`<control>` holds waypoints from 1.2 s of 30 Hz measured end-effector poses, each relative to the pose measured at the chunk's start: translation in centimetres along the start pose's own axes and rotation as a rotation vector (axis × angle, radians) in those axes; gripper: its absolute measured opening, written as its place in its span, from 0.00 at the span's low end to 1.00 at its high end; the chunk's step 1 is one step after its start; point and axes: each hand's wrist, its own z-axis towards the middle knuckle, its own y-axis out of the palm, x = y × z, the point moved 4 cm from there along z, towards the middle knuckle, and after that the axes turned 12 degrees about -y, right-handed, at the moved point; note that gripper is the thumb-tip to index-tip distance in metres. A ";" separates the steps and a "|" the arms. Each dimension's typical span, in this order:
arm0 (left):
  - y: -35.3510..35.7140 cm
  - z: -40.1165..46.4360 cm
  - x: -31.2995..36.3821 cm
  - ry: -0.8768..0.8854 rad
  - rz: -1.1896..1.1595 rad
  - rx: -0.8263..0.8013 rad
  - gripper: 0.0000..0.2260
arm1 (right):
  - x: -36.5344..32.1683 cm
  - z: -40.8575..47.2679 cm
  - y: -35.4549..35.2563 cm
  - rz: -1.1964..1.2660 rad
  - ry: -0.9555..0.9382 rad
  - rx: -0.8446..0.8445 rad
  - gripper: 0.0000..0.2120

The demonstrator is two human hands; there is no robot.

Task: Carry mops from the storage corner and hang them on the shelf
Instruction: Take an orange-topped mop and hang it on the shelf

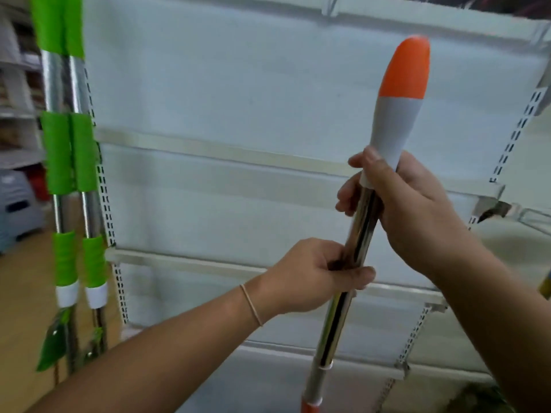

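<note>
Both hands on near-upright mop pole, orange tip up.

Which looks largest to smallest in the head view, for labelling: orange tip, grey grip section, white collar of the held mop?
1. Grey grip section, though the right hand covers its base.
2. Orange tip, nearly alike; unsure.
3. White collar, clearly smallest.

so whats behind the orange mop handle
Behind the orange mop handle stands the white shelf back panel with horizontal rails. Both hands cover parts of the pole.
</note>
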 end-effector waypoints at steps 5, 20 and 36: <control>-1.3 0.2 1.3 -0.043 0.133 0.115 0.28 | -0.4 2.1 0.0 -0.060 -0.077 -0.023 0.14; -9.1 0.1 14.3 0.075 0.131 0.133 0.10 | -7.6 9.3 -0.6 -0.144 -0.108 -0.034 0.09; -10.7 -1.5 18.3 0.301 0.088 0.122 0.02 | -12.1 10.5 -1.3 -0.266 -0.306 0.092 0.18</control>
